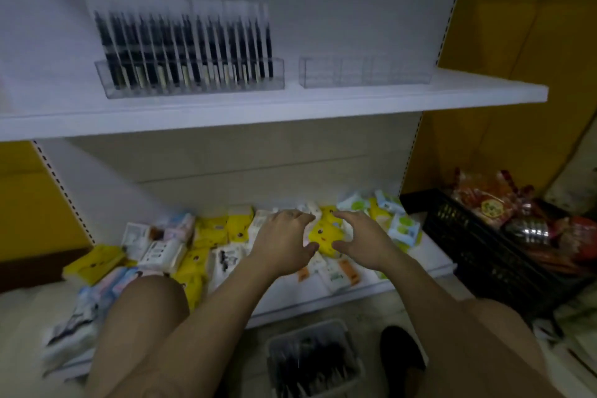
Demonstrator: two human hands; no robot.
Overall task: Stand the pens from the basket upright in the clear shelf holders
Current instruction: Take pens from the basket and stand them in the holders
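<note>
White shelving unit against a yellow wall (517,74), view blurred. Upper shelf (290,107) carries two clear holders side by side: left holder (193,89) packed with black pens (187,42) standing upright in clear sleeves, right holder (365,72) just beside it, only its dividers visible. Lower shelf (307,294) is covered with small soft packets, yellow, white and pale blue, lying loose. Person crouches, both bare forearms reaching forward and down to the lower shelf, converging on one yellow packet (324,231). Left hand (284,236) is palm down on the packet's left side, fingers curled over its top edge, thumb pressed against its lower edge. Right hand (363,239) mirrors it on the right side, fingers arched over the top, thumb tucked at the bottom; both hands grip the packet between them. Basket (350,352) sits on the floor below the hands, between the knees, with dark pens (310,365) lying jumbled inside; neither hand touches it. Black shoe (400,352) just right of the basket. Black crate (484,255) with red-orange snack bags (481,200) stands on the right, beside the shelf end.
</note>
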